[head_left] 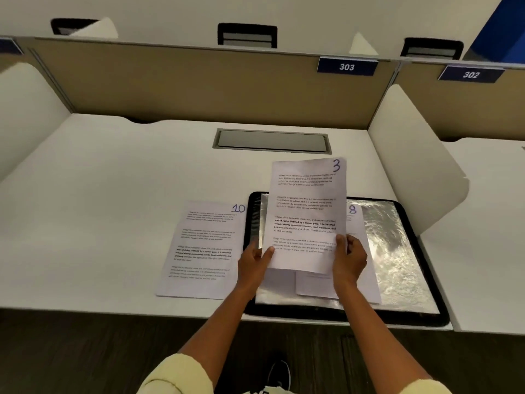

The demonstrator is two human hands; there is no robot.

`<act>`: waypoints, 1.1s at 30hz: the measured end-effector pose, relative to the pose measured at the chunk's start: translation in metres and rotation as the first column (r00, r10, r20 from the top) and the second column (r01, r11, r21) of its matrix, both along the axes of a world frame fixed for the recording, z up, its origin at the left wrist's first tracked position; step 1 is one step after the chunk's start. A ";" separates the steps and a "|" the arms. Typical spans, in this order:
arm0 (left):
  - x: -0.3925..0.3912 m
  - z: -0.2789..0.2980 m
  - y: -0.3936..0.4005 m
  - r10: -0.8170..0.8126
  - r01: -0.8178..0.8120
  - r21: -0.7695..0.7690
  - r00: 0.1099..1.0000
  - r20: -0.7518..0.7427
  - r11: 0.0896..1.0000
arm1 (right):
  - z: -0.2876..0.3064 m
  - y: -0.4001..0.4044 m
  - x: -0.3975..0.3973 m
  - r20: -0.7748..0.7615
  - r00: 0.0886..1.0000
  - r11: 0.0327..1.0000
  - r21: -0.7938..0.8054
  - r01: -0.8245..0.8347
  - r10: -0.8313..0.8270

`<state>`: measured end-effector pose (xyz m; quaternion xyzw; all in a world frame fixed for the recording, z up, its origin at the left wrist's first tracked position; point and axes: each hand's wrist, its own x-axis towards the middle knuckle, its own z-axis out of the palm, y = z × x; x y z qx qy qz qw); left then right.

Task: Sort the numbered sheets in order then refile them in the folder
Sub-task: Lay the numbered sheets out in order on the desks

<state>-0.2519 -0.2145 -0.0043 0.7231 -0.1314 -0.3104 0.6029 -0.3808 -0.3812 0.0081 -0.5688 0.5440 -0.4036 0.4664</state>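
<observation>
left hand & right hand each pinch lower edges of sheet 3, held above open folder. sheet 8 in folder; sheet 10 on desk at folder's 9 o'clock.

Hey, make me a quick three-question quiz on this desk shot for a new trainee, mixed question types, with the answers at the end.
1. True or false: the sheet marked 10 lies inside the open folder.
2. Multiple choice: which number is on the sheet that both hands hold up? A) 8 B) 3 C) 10
3. Fill in: the sheet marked 8 lies on the ____.

Key
1. False: it lies flat on the desk, to the left of the folder.
2. B: the left hand and right hand pinch the lower edges of the sheet marked 3.
3. Folder: it is partly hidden behind the held sheet.
</observation>
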 end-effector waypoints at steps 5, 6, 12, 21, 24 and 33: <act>0.038 0.015 0.051 0.059 -0.064 -0.049 0.993 -0.103 0.997 | 0.006 0.042 0.046 0.030 0.998 0.998 0.032 -0.048 0.047; 0.047 0.015 0.062 0.076 -0.080 -0.038 0.993 -0.093 0.996 | 0.007 0.052 0.056 0.029 0.998 0.997 0.037 -0.060 0.059; 0.102 0.016 0.132 0.162 -0.161 0.011 0.982 -0.100 0.987 | 0.004 0.115 0.114 0.037 0.988 0.987 0.046 -0.154 0.153; 0.183 0.012 0.229 0.266 -0.267 0.008 0.957 -0.112 0.964 | -0.003 0.204 0.190 0.109 0.963 0.955 0.144 -0.259 0.245; 0.201 0.008 0.248 0.285 -0.287 0.005 0.951 -0.120 0.958 | -0.010 0.223 0.201 0.079 0.955 0.944 0.149 -0.294 0.285; 0.239 -0.003 0.265 0.324 -0.324 0.017 0.943 -0.069 0.946 | -0.012 0.241 0.242 0.045 0.943 0.938 0.097 -0.334 0.331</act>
